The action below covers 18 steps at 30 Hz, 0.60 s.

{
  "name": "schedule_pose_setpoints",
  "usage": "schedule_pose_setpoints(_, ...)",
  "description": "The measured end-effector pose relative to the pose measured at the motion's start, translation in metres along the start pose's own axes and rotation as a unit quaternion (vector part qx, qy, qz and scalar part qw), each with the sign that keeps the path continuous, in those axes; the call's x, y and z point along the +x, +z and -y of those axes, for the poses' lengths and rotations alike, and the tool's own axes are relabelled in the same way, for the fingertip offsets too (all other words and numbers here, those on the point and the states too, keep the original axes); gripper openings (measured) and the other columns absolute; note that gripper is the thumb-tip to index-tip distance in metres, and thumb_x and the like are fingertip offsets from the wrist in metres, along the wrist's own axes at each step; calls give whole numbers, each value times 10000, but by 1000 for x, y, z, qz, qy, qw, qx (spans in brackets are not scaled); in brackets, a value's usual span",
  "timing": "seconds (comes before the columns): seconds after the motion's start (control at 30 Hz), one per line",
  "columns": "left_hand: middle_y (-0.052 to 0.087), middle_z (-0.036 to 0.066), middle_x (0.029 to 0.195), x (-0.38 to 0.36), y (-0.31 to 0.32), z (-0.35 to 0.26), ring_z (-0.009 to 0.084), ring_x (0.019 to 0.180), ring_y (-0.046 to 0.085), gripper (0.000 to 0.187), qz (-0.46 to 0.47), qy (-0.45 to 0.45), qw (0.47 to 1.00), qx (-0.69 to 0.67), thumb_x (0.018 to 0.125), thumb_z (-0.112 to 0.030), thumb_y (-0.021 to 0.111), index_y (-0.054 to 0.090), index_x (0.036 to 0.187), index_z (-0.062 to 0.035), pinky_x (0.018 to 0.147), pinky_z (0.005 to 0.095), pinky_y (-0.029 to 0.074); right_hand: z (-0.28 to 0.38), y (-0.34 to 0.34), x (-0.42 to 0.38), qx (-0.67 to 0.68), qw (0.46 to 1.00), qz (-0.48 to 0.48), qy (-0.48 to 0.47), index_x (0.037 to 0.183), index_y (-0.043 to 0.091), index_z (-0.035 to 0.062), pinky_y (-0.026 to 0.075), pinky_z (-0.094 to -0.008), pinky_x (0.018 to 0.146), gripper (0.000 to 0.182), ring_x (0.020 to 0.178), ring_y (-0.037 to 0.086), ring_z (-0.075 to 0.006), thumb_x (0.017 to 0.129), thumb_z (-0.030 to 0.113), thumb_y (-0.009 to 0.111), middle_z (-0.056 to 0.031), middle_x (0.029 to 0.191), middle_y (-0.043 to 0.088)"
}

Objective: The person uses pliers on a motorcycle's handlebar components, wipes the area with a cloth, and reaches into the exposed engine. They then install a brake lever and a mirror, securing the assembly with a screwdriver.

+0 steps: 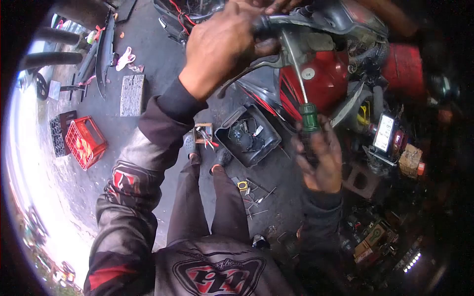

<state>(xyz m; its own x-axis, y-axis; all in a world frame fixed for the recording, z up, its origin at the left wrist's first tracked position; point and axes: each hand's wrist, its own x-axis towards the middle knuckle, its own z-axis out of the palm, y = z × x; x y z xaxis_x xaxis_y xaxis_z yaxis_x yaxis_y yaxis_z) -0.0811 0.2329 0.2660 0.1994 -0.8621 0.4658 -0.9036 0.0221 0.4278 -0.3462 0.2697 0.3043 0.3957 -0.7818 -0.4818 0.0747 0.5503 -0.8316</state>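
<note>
My right hand is closed around the green handle of a screwdriver. Its long metal shaft slants up to the underside of the motorcycle handlebar. At the top, my left hand is wrapped around the dark end of the handlebar, near a lever; its fingertips are partly hidden. Below the handlebar lies the motorcycle's red body panel with a round white sticker. Just where the screwdriver tip meets the bar is hard to make out.
Another person's fingers touch the bar at the top. A black tray of parts and a small tool box stand by my feet. Loose tools lie on the floor. A red crate and grey block stand left.
</note>
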Motion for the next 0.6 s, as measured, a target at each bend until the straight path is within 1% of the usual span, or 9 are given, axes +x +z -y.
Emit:
schedule_pose_setpoints(0.1,656,178,1071,2,0,-2,322,905,690,809,56,-49,997,10,779,-420,803,464,1398,-26,731,381,564,-4,11,0,-57,995,-65,-39,1232,575,39,397,-197,485,412,790,611,-107,960,317,710,-86,1004,653)
schedule_pose_setpoints(0.23,652,165,1015,1,4,-3,311,918,683,672,21,-32,999,11,770,-413,813,546,1264,-43,737,397,557,-3,20,4,-191,957,-186,-111,1329,550,27,415,-186,524,477,843,642,-112,984,331,679,-83,967,665)
schedule_pose_setpoints(0.27,652,165,1015,1,4,-1,311,918,683,672,18,-31,999,14,770,-413,813,546,1264,-43,737,397,557,1,1,5,-25,997,-78,-12,1321,551,31,391,-177,506,473,804,612,-97,983,336,680,-74,945,650)
schedule_pose_setpoints(0.3,650,164,1014,0,5,-1,311,922,681,670,16,-34,999,8,771,-419,810,551,1263,-45,743,402,557,8,-12,6,122,986,-4,116,1313,553,34,366,-168,488,470,765,582,-82,981,340,681,-66,923,634)
schedule_pose_setpoints(0.4,649,163,1015,2,5,1,313,926,678,665,39,-51,997,29,776,-432,803,559,1260,-47,748,407,556,-4,-8,5,35,997,63,15,1312,545,31,313,-157,463,499,707,517,-63,936,295,741,-60,901,617)
schedule_pose_setpoints(0.43,648,164,1018,2,6,1,314,927,678,663,66,-68,994,55,779,-439,799,562,1259,-49,748,407,556,-5,-5,4,-187,973,-9,-132,1293,566,27,365,-183,509,483,725,559,-83,907,238,765,-65,927,627)
schedule_pose_setpoints(0.47,651,164,1021,3,5,-1,311,918,681,659,69,-76,993,55,791,-455,786,564,1256,-45,734,403,557,-8,-2,4,-395,875,-81,-268,1274,587,23,416,-210,556,473,742,602,-103,877,181,790,-69,952,636)
schedule_pose_setpoints(0.57,652,167,1017,1,7,-3,319,895,683,659,10,-40,998,49,798,-454,780,557,1265,-45,717,405,557,-7,10,2,-583,676,-184,-410,1168,674,9,475,-236,592,381,811,676,-145,865,197,806,-67,958,647)
schedule_pose_setpoints(0.6,652,169,1013,0,7,-5,323,884,683,649,14,-36,998,46,802,-453,776,560,1264,-53,709,408,556,-1,19,1,-394,864,-189,-250,1153,672,8,467,-233,575,380,784,661,-140,869,225,800,-66,948,650)
